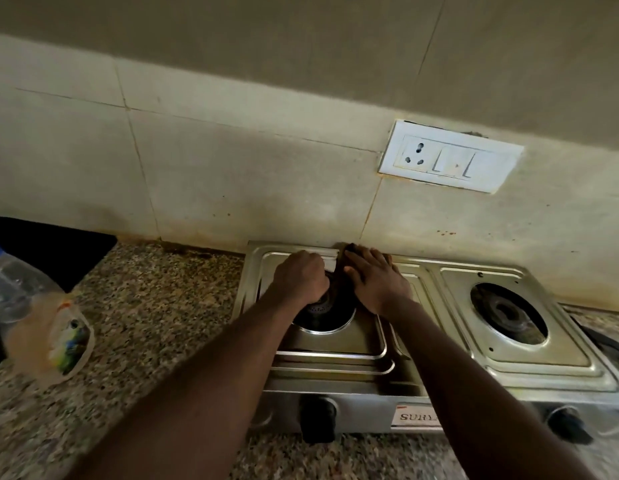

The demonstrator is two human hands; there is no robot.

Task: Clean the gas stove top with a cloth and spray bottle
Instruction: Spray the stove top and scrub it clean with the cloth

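A steel two-burner gas stove (419,285) stands on a speckled granite counter (155,313) against the tiled wall. A dark cloth (342,271) lies over the stove's back edge beside the left burner (322,313). My right hand (377,278) presses flat on the cloth with its fingers spread. My left hand (301,278) is curled into a fist over the back of the left burner, its fingers closed at the cloth's near end. A clear plastic bottle with a blue top (31,306) stands blurred at the far left, apart from both hands.
The right burner (509,313) sits bare in its steel plate. Two black knobs (318,420) (568,424) stick out of the stove's front. A white socket and switch plate (450,157) is on the wall above. A black object (51,251) lies at the back left.
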